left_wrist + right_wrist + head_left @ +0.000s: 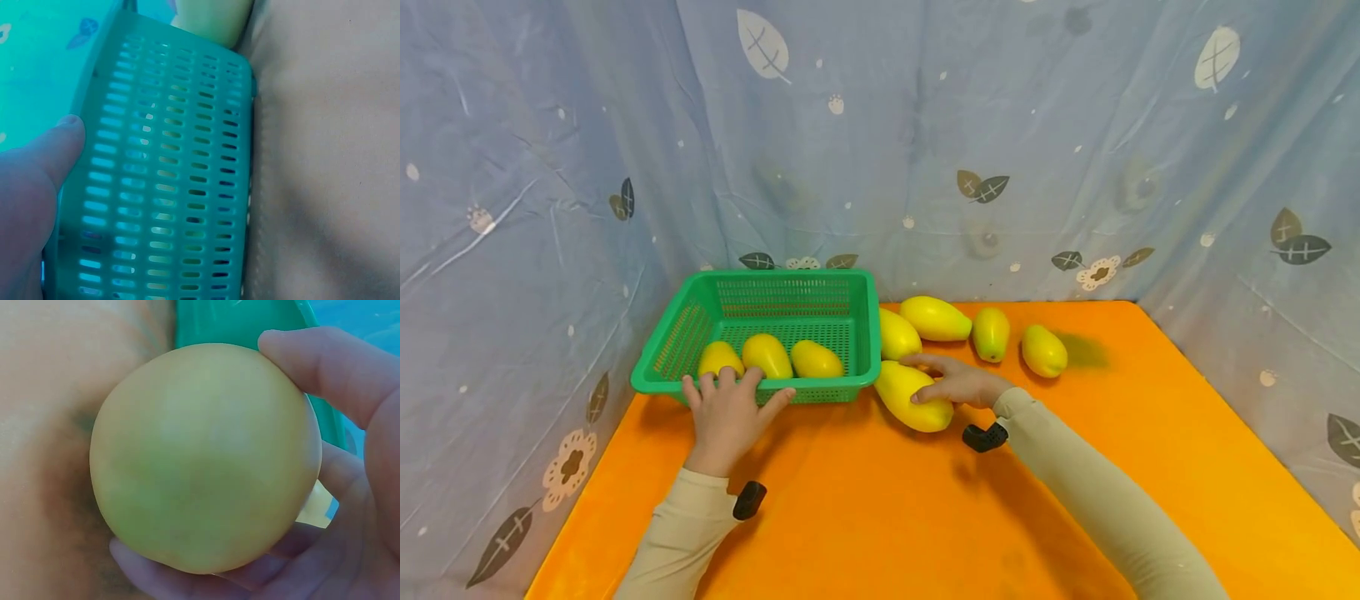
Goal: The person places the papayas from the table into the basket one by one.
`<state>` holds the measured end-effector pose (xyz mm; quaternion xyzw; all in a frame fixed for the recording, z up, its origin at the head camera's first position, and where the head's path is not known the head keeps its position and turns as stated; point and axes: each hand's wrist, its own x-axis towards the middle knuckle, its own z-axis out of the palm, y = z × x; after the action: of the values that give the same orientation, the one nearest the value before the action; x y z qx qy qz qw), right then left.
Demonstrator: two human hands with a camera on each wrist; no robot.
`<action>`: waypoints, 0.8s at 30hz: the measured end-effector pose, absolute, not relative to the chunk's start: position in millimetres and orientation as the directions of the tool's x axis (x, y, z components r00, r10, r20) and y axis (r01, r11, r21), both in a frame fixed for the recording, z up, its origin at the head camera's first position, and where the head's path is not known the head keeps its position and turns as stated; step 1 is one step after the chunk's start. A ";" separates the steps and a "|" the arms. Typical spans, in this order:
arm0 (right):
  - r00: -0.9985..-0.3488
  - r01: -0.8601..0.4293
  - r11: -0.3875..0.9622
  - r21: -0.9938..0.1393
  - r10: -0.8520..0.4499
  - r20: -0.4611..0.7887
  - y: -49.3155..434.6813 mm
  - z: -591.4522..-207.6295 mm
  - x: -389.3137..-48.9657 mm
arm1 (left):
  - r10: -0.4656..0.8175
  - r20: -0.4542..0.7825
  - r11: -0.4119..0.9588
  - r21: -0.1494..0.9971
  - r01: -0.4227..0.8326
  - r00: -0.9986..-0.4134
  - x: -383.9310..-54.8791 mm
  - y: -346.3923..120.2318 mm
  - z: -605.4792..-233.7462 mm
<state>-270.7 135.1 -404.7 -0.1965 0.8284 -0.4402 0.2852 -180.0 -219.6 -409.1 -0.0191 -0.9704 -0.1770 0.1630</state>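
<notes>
A green plastic basket (pixel 868 333) stands at the back left, holding three yellow mangoes (pixel 767 357) along its near side. My left hand (pixel 727 421) rests on its front rim, fingers spread over the edge; in the left wrist view the thumb (pixel 59 144) lies against the rim beside the slotted wall. Just right of the basket, my right hand (pixel 958 383) grips a large yellow papaya (pixel 912 398) from its right side. In the right wrist view, thumb and fingers curl round the papaya (pixel 203 459), its rounded, slightly greenish end facing the camera.
Behind the gripped papaya lie two more large yellow papayas (pixel 935 318), one close against the basket. Further right are two smaller yellow-green fruits (pixel 1043 351). Everything stands on an orange tabletop (pixel 865 517). A blue-grey patterned curtain (pixel 910 150) hangs behind and at both sides.
</notes>
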 end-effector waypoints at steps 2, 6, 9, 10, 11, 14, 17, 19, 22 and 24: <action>-0.766 -0.073 0.527 -0.847 -0.573 -0.290 135.1 -405.2 -270.1 | -0.019 0.327 0.938 0.333 0.096 -0.945 -179.9 -219.9 -408.4; -0.771 -0.065 0.515 -0.855 -0.570 -0.284 137.0 -404.8 -266.9 | -0.014 0.347 0.942 0.320 0.104 -0.938 -179.6 -219.8 -409.0; -0.777 -0.064 0.509 -0.859 -0.565 -0.277 141.6 -400.5 -263.9 | -0.011 0.361 0.944 0.311 0.109 -0.933 -179.5 -219.6 -410.1; -0.783 -0.062 0.507 -0.860 -0.559 -0.273 143.4 -397.7 -262.7 | -0.012 0.364 0.945 0.310 0.109 -0.931 -179.3 -219.5 -410.9; -0.786 -0.063 0.508 -0.859 -0.556 -0.271 145.7 -394.3 -261.9 | -0.013 0.366 0.944 0.310 0.109 -0.931 -179.3 -219.5 -411.5; -0.802 -0.047 0.503 -0.863 -0.534 -0.267 151.4 -380.3 -261.6 | -0.017 0.365 0.944 0.313 0.106 -0.931 -179.6 -219.9 -411.9; -0.804 -0.017 0.485 -0.875 -0.527 -0.276 153.8 -360.5 -263.8 | -0.020 0.357 0.943 0.317 0.101 -0.934 -180.3 -220.4 -411.4; -0.805 -0.003 0.452 -0.892 -0.530 -0.266 151.1 -345.5 -266.5 | -0.021 0.350 0.942 0.321 0.099 -0.936 -180.6 -220.5 -411.1; -0.827 -0.034 0.447 -0.894 -0.515 -0.226 140.7 -323.3 -271.9 | -0.023 0.348 0.941 0.324 0.097 -0.937 -180.6 -219.6 -411.4; -0.849 -0.050 0.456 -0.889 -0.488 -0.202 128.6 -311.3 -275.0 | -0.023 0.347 0.943 0.320 0.095 -0.937 -180.3 -218.5 -412.0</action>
<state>-275.0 128.6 -311.3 -0.1633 0.8240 -0.4955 0.2210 -180.3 -218.5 -412.0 -0.0184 -0.9697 -0.1683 0.1759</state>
